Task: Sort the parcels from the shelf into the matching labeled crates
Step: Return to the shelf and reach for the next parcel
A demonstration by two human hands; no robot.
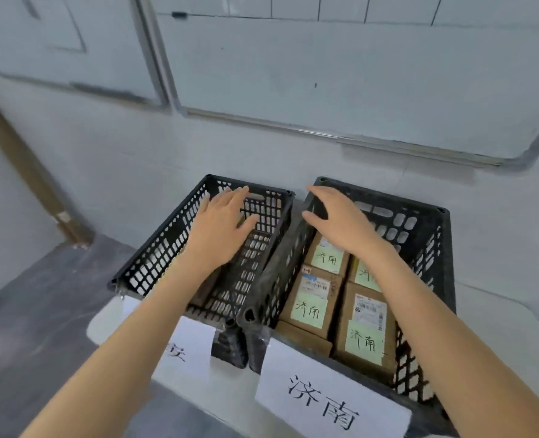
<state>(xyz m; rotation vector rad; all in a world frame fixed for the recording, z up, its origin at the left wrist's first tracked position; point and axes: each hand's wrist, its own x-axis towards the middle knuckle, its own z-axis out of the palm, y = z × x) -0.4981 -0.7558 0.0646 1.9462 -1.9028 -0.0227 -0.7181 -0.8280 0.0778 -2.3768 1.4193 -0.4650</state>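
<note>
The left hand (220, 224) and right hand (340, 222) hover spread and empty over two black crates side by side on the white bench (230, 393). The left crate (154, 251) looks nearly empty; the right crate (432, 248), labelled 济南, holds brown parcels (367, 327) with green notes.

left crate (154, 263): black plastic lattice, matt.
right crate (426, 245): black plastic lattice, dull and scuffed, at 3 o'clock of the left one.
parcels (364, 327): brown cardboard, matt, with pale green paper notes and white printed labels.
crate signs (331, 396): white paper, inked by hand.
bench (110, 324): white, smooth.
wall (261, 147): white, matt.
</note>
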